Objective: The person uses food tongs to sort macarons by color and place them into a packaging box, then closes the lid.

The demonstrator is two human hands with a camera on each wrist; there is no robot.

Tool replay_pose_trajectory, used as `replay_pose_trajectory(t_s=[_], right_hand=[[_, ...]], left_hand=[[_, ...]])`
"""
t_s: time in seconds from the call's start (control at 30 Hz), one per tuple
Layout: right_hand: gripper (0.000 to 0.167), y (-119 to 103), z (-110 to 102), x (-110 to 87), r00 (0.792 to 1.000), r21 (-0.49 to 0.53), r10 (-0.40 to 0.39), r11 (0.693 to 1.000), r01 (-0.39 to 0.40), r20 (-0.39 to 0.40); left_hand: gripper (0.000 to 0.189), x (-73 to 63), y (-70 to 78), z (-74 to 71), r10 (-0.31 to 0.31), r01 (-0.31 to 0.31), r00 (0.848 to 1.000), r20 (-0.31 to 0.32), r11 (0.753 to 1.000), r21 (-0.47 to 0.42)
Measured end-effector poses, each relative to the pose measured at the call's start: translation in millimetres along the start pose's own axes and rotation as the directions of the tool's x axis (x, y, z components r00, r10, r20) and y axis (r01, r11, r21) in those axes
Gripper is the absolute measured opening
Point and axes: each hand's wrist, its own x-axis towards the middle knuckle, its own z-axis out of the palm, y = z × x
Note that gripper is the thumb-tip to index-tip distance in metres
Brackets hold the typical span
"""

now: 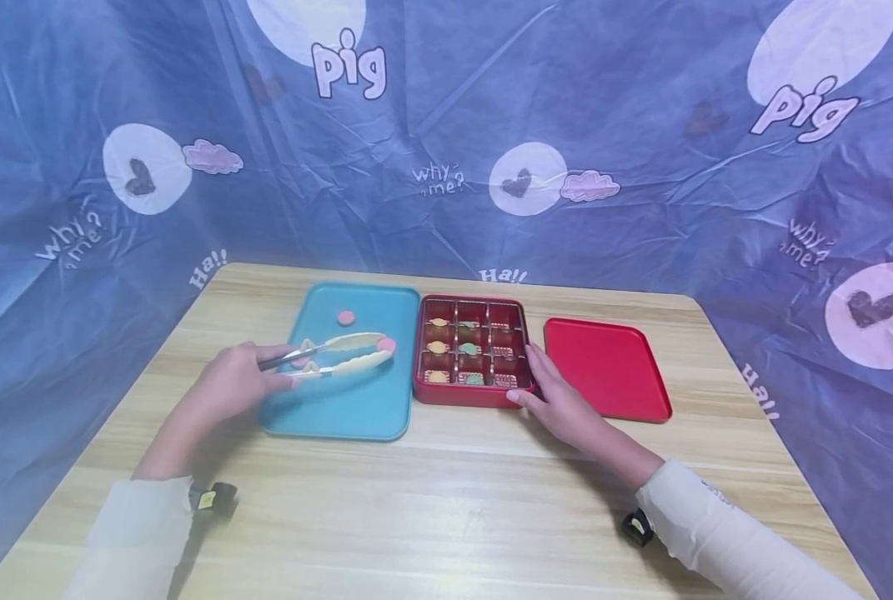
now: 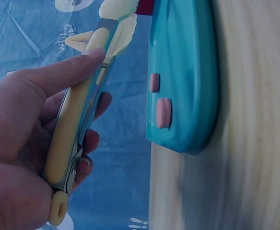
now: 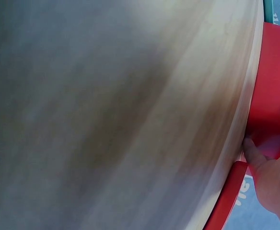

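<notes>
My left hand (image 1: 239, 379) grips a pair of tongs (image 1: 356, 340) with cream-coloured tips, held over the turquoise tray (image 1: 356, 417). At the tips, between the two arms, is a small round pink piece (image 1: 385, 344). Two more pink pieces (image 2: 164, 113) lie on the tray; in the head view one is partly behind the tongs. The right hand (image 1: 562, 404) holds the near right corner of a red box (image 1: 461, 396), thumb at the front and fingers along the right side. Yellow pieces (image 1: 438, 347) fill the box's left column, green pieces (image 1: 469, 348) its middle column.
A flat red lid (image 1: 604, 371) lies on the table right of the box, close by the right hand. The tray's right edge stands against the box's left side. Behind the wooden table (image 1: 416, 508) hangs a printed blue cloth (image 1: 446, 125).
</notes>
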Motion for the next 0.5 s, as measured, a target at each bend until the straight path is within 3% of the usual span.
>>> replay_pose_trajectory(t_s=[0.5], right_hand=[[0.102,-1,0,-1.0,1.000,0.008,0.001,1.000,-0.001,0.000]], left_hand=[[0.071,6.9,26.3,-5.4,0.041,-0.041,0.999,-0.007,0.999,-0.010]])
